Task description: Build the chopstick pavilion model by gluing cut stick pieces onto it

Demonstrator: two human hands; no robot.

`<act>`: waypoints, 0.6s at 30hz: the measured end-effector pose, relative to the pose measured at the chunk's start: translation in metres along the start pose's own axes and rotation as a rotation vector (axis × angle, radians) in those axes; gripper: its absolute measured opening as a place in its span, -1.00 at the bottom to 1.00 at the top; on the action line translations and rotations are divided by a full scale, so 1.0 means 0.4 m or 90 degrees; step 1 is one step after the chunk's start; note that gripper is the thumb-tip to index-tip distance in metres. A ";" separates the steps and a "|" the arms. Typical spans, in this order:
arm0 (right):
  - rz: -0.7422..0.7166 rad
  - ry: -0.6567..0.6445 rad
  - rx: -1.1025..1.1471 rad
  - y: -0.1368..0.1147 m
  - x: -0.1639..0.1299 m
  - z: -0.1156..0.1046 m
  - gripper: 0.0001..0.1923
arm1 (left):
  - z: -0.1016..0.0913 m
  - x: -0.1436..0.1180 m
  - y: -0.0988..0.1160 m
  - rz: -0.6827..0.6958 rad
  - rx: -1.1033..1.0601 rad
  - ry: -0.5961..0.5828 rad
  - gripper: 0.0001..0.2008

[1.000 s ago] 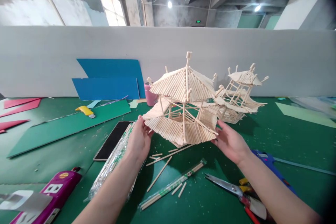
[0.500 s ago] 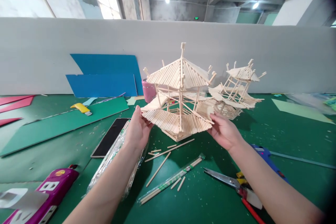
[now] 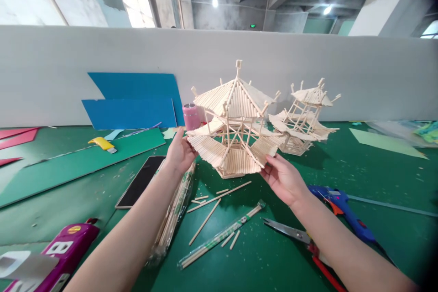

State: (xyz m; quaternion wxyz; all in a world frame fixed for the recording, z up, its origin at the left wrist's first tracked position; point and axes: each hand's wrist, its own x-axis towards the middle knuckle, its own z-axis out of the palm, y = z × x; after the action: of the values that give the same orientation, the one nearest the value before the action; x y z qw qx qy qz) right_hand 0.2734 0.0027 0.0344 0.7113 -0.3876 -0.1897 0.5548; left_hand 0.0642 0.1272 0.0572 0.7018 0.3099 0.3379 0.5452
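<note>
Honestly, left hand [image 3: 179,153] and right hand [image 3: 284,178] pinch opposite lower eaves of the stick pagoda model [image 3: 234,123], lifted off the green worktop [image 3: 359,164]. Squeeze those fingers harder and glued sticks could snap.

stick pavilion [image 3: 236,132] — left hand [image 3: 179,153], right hand [image 3: 284,178]

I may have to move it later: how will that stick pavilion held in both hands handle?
The stick pavilion looks light: both hands, left hand and right hand, lift it by fingertips at its eaves. Probably fragile, being thin glued sticks with protruding tips. Likely stiff, given diagonal braces.
</note>
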 end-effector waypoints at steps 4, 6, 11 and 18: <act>0.003 -0.009 0.008 0.007 -0.011 0.017 -0.85 | -0.002 0.017 0.002 0.006 0.004 -0.003 -0.53; 0.004 -0.013 0.005 0.009 -0.013 0.019 -0.84 | -0.006 0.015 0.000 0.011 0.010 0.003 -0.52; 0.017 -0.029 -0.035 0.010 -0.021 -0.015 -0.89 | -0.040 -0.011 -0.017 0.023 0.060 0.036 -0.59; -0.037 -0.055 -0.265 0.037 0.000 -0.090 -0.84 | -0.063 -0.082 -0.078 0.052 0.255 0.013 -0.75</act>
State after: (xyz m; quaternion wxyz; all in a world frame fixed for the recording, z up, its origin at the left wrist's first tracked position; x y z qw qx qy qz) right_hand 0.2890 -0.0083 0.0003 0.6231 -0.4962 -0.3415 0.4989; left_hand 0.0552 0.0902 0.0219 0.5997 0.4512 0.4343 0.4981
